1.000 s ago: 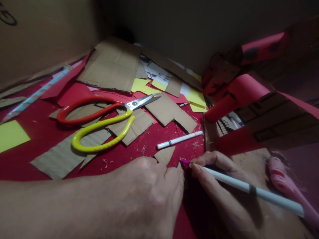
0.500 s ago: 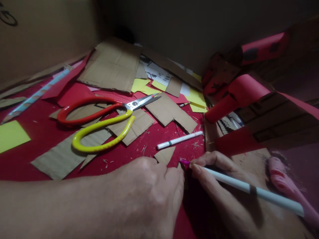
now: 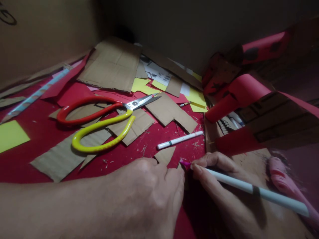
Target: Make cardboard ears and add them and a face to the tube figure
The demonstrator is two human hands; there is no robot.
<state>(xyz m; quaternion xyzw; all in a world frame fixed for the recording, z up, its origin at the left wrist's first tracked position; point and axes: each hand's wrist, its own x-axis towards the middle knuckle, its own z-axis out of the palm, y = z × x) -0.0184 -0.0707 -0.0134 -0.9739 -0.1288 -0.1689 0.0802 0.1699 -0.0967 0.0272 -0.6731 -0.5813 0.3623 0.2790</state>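
Note:
A white marker (image 3: 249, 187) with a purple tip and a dark band is pinched in my right hand (image 3: 224, 186). Its tip touches or nearly touches the corner of a small cardboard piece (image 3: 179, 165) beside my left hand (image 3: 154, 192). My left hand is closed over that piece, most of which is hidden under the fingers. A pointed cardboard scrap (image 3: 165, 155) lies just beyond my left knuckles. A second white marker (image 3: 179, 140) with a green band rests behind it on the red cloth (image 3: 139, 154).
Scissors with red and yellow handles (image 3: 103, 124) lie on cardboard scraps at the left. A large cardboard sheet (image 3: 112, 66), yellow paper (image 3: 12, 136) and a striped blue pencil (image 3: 37, 94) surround them. Red paper rolls (image 3: 249, 88) and a pink tool (image 3: 277, 172) are at the right.
The marker in my right hand has shifted slightly, its rear end moving a little to the right. My left hand stays nearly still.

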